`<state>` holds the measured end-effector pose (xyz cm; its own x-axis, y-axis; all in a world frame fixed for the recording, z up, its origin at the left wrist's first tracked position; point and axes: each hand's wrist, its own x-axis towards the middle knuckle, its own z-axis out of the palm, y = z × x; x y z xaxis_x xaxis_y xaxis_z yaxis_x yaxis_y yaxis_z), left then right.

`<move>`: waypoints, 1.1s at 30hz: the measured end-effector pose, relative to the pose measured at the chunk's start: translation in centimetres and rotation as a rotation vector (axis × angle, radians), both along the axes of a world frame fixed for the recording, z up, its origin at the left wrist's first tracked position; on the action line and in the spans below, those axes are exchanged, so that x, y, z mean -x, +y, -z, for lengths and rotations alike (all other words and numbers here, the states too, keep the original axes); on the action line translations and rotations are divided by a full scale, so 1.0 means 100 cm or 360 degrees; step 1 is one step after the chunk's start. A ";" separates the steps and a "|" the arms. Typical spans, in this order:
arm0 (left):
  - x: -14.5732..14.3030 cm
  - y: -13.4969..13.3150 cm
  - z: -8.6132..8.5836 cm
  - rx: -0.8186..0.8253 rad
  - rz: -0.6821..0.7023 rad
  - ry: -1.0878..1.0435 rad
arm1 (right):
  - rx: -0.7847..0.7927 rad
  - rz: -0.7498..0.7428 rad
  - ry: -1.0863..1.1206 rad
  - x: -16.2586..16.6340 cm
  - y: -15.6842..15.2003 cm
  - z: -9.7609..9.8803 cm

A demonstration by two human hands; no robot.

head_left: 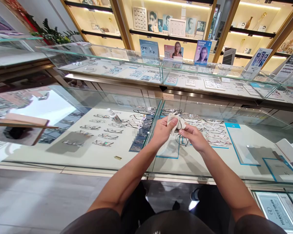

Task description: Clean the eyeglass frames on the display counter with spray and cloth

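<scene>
Over the glass counter, my left hand [161,130] is closed on a crumpled off-white cloth [174,121], its thumb pressed on top. The cloth is wrapped about part of a pair of thin dark-rimmed eyeglasses [180,124]. My right hand [193,137] pinches the glasses' frame beside the cloth. A round lens outline shows just below the fingers; whether it belongs to the held pair or to one inside the case, I cannot tell. To the left, a white spray bottle [114,116] stands tilted in view on the counter glass.
Rows of eyeglasses [104,136] lie inside the left glass case under the counter top [92,159]. At far left is a wood-edged mirror or stand [26,125]. A white tray-like object [288,148] sits at right. Behind runs another glass case with upright advertising cards [202,52].
</scene>
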<state>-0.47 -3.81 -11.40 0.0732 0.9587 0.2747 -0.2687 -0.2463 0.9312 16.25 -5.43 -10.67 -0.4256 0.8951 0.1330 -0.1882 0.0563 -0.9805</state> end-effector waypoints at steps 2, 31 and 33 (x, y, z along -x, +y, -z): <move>0.002 0.005 0.001 0.0025 0.0119 -0.0002 | 0.0054 0.0052 0.0016 -0.003 0.004 0.000; 0.007 0.017 0.007 0.0069 0.0091 0.0018 | -0.0142 0.0301 0.0194 -0.032 0.021 -0.012; 0.008 0.013 0.003 0.0080 0.0280 0.0214 | -0.0097 0.0353 0.0238 -0.036 0.024 -0.013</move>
<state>-1.23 -2.52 -11.74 0.2729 0.9403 0.2033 -0.1761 -0.1589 0.9715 19.86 -3.00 -9.41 -0.1914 0.9527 0.2360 -0.3069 0.1703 -0.9364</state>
